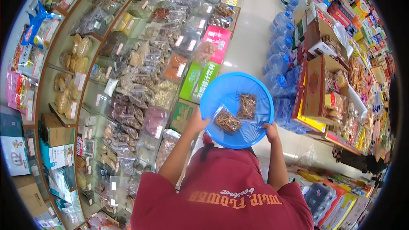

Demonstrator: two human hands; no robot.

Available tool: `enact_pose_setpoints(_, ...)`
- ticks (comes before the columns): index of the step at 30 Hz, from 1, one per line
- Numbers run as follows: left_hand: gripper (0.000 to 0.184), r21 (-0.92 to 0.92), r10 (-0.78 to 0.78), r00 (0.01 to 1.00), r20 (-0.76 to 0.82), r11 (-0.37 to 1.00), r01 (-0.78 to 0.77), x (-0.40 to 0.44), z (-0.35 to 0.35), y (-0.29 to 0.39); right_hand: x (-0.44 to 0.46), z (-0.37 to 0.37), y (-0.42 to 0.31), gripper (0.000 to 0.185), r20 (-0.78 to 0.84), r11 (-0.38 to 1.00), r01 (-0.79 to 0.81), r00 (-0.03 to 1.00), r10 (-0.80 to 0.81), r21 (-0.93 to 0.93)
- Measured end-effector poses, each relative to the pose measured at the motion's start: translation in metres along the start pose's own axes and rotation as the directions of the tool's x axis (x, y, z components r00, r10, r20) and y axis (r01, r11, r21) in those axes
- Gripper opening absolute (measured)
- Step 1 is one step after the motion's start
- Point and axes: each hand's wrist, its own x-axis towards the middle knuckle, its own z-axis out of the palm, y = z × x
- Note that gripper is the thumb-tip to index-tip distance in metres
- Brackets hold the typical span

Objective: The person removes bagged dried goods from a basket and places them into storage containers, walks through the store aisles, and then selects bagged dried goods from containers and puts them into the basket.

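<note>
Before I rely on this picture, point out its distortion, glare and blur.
Head view: strong wide-angle curvature bows the shelf dividers, with black filling the corners; head view: overhead light leaves white glare patches on the floor; head view: small goods near the right edge look smeared, while the blue basket is clearer.

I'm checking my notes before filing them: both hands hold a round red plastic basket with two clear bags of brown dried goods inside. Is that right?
The colour is wrong: the head view shows a round blue plastic basket. The left hand and right hand do hold it, with two clear plastic bags of brown dried goods inside.
</note>
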Motion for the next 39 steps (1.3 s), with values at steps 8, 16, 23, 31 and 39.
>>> enact_pose_setpoints(8,0.097,0.186,0.144,0.989,-0.041,0.973,-0.134,0.121,0.000,0.123,0.143,-0.059,-0.123,0.015,0.201,0.952,0.119,0.978,-0.063,-0.282)
enact_pose_setpoints(16,0.070,0.319,0.431,0.901,0.037,0.850,-0.420,0.314,-0.013,0.225,0.287,-0.028,-0.273,0.020,0.437,0.659,0.277,0.895,0.087,-0.699)
enact_pose_setpoints(23,0.032,0.314,0.184,0.979,0.084,0.928,-0.201,0.386,0.018,0.195,0.350,0.032,-0.317,0.031,0.311,0.386,0.217,0.929,0.200,-0.897)
enact_pose_setpoints(31,0.033,0.266,0.215,0.966,-0.141,0.948,-0.172,0.488,0.003,0.165,0.423,0.092,-0.345,0.048,0.230,0.342,0.417,0.851,-0.472,-0.842)
enact_pose_setpoints(39,0.038,0.051,-0.090,0.996,0.029,0.995,0.088,0.554,-0.084,0.159,0.485,0.182,-0.414,0.043,0.504,0.208,0.603,0.775,-0.381,-0.770)
